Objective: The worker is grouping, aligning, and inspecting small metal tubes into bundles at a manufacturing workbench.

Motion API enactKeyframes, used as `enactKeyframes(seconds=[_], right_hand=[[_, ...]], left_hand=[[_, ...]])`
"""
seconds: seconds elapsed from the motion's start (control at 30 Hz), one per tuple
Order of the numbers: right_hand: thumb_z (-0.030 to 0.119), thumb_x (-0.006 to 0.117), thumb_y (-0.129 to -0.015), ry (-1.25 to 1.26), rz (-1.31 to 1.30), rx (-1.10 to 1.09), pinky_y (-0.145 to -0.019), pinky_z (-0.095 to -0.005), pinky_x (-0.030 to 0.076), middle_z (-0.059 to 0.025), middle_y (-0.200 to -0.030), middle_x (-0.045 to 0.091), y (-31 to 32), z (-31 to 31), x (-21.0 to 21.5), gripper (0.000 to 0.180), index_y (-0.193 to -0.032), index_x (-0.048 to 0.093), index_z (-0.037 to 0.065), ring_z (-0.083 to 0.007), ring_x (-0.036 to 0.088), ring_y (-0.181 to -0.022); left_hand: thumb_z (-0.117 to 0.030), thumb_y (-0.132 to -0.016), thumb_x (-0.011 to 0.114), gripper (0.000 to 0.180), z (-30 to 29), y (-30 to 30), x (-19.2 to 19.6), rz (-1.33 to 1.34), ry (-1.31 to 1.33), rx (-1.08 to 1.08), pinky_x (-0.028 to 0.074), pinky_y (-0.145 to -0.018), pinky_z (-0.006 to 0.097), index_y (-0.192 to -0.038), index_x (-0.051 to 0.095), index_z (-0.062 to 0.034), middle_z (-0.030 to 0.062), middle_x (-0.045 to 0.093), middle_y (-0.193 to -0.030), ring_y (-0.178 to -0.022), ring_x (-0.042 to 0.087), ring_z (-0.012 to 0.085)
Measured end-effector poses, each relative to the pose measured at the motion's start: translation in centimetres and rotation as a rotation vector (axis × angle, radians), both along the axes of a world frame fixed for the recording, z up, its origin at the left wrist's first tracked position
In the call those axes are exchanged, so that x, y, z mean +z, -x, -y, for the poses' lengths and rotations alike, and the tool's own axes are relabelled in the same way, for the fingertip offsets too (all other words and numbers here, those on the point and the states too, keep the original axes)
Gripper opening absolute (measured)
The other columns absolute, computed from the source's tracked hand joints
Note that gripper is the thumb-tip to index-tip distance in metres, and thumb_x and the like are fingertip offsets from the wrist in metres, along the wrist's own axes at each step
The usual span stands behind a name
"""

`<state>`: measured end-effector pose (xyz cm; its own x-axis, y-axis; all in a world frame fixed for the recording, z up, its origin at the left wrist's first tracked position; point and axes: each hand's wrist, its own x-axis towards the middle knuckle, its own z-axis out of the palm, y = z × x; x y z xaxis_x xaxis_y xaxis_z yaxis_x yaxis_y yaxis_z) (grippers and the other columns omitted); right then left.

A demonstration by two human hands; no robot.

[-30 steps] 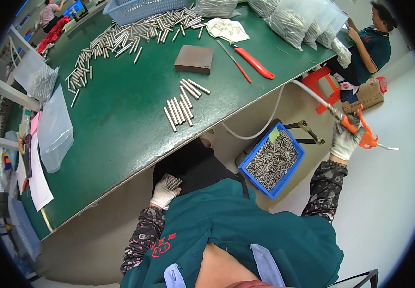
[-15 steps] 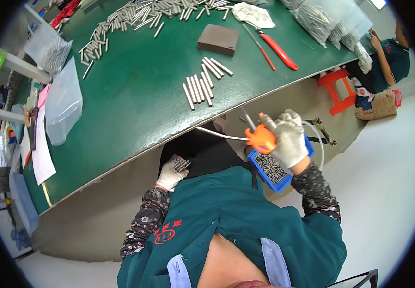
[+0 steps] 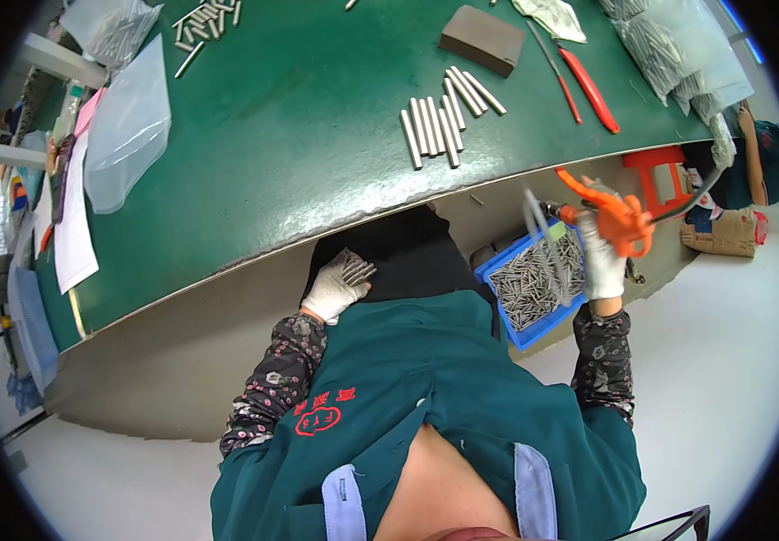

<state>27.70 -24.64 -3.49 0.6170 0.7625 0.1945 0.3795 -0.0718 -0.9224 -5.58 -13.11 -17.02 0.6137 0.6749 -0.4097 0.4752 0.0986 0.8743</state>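
My left hand (image 3: 337,287), in a whitish glove, rests on the dark cloth of my lap. Its fingers curl over several small grey metal pins (image 3: 359,270). Out to the right, my right hand (image 3: 602,261), also gloved, grips an orange tool (image 3: 622,221) with a long lever-like arm; its exact kind is unclear. A dark hose (image 3: 691,197) runs off beyond it, and a blurred clear strip hangs beside it. Below and left of this hand sits a blue bin (image 3: 520,338) full of short metal pins (image 3: 529,284).
On the green table (image 3: 281,135) lie a loose group of metal rods (image 3: 432,126), a brown block (image 3: 481,40), a red-handled tool (image 3: 590,90) and a thin red-handled file (image 3: 563,81). Bagged rods (image 3: 651,50) stand far right. A person's arm (image 3: 752,158) and a red stool (image 3: 655,185) are beyond.
My right hand has moved right with the orange tool, which has turned, uncovering more of the blue bin. The left hand stays on my lap. The whole view has shifted, the table moving up.
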Motion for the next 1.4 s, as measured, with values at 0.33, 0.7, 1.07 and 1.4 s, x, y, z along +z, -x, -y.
enactKeyframes(seconds=[0.33,0.7,1.07,1.4], right_hand=[[0.031,0.054,-0.083,-0.100,-0.763,-0.111,-0.071,-0.0385,0.050,-0.0132,-0.092,0.057,-2.4,4.2,-6.0,0.038,-0.108,0.046,0.004,-0.0219,0.057,-0.084],[0.020,0.057,-0.082,0.050,-0.465,-0.026,-0.083,-0.0285,0.041,-0.0062,-0.097,0.057,2.7,3.1,-2.1,0.030,-0.104,0.052,0.000,-0.0148,0.053,-0.090],[0.020,0.060,-0.077,0.596,-0.246,-0.047,-0.055,-0.0244,0.042,-0.0016,-0.064,0.055,2.9,7.9,1.5,0.020,-0.087,0.061,0.003,-0.0098,0.049,-0.057],[0.015,0.058,-0.071,0.592,0.706,0.009,-0.050,-0.0373,0.044,-0.0118,-0.056,0.055,3.0,5.7,5.3,0.007,-0.073,0.058,0.008,-0.0287,0.056,-0.054]], left_hand=[[0.007,-0.064,0.064,0.034,-0.1,-4.7,5.4,0.275,0.335,-0.054,0.044,-0.070,0.022,-0.090,0.047,-0.0051,-0.0012,0.049,-0.082,-0.078,0.049,0.0072],[0.012,-0.060,0.060,0.051,2.3,-17.7,7.0,0.481,0.712,-0.590,0.044,-0.076,0.024,-0.107,0.045,-0.0028,-0.0006,0.048,-0.087,-0.084,0.051,0.0105],[-0.004,-0.059,0.066,0.046,3.4,-18.9,5.3,0.159,-0.059,-0.643,0.045,-0.076,0.027,-0.100,0.046,-0.0006,0.0072,0.056,-0.093,-0.084,0.056,0.0162],[-0.017,-0.059,0.069,0.049,5.0,-20.8,6.2,0.193,-0.305,-0.859,0.040,-0.085,0.036,-0.102,0.049,-0.0020,0.0143,0.052,-0.096,-0.098,0.047,0.0294]])
